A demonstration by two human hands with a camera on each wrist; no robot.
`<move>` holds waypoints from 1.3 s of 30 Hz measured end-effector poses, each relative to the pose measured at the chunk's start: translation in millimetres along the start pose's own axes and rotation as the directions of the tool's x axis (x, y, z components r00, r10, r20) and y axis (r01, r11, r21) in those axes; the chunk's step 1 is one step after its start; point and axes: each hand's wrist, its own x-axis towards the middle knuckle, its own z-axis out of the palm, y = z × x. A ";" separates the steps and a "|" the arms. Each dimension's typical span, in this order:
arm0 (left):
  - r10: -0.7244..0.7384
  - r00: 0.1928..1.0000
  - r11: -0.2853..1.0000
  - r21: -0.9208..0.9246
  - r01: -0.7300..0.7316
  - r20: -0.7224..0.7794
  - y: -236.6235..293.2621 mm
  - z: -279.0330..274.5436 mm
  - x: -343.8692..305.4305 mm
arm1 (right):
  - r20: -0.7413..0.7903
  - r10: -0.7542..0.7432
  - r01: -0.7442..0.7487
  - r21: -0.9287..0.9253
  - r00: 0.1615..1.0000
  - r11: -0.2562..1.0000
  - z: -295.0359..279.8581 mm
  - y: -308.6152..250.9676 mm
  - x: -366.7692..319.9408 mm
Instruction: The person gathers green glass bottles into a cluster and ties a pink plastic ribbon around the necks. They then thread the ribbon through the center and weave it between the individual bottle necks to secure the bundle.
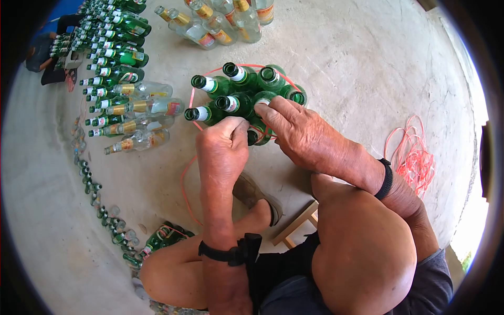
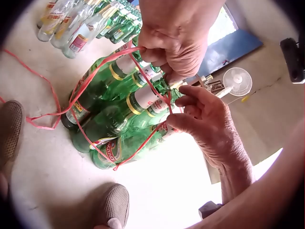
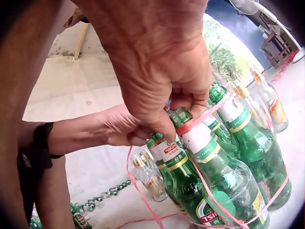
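A cluster of green glass beer bottles (image 1: 239, 101) stands upright in front of me, with red plastic string (image 2: 90, 78) looped round the bodies and across the necks. My left hand (image 1: 223, 144) is at the near side of the bottle tops, fingers curled on the string, which runs taut from them in the left wrist view. My right hand (image 1: 304, 128) reaches over the near right bottles, thumb and fingers pinching the string by the necks. In the right wrist view the right hand (image 3: 152, 62) covers some bottle mouths, with the left hand (image 3: 119, 126) close behind it.
A loose heap of red string (image 1: 415, 163) lies on the floor at right. Clear bottles (image 1: 220, 23) stand beyond the cluster; rows of green bottles (image 1: 123, 47) fill the far left. A wooden stool (image 1: 296, 226) and my shoe (image 1: 252, 191) are close below the hands.
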 end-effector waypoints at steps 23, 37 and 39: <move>0.018 0.970 0.930 0.361 0.073 -0.243 -7.2 18.2 -29.3 | -0.022 -0.036 0.036 -0.003 0.999 0.999 -2.3 0.7 -0.2; -0.142 0.917 0.989 -0.012 0.149 -0.373 -31.2 36.9 -35.9 | 0.007 -0.023 0.022 0.022 1.000 1.000 -1.2 0.7 -0.3; -0.134 0.917 0.986 0.039 0.160 -0.376 -33.1 37.8 -35.0 | 0.004 -0.005 0.005 0.014 1.000 1.000 -1.2 -0.7 -0.7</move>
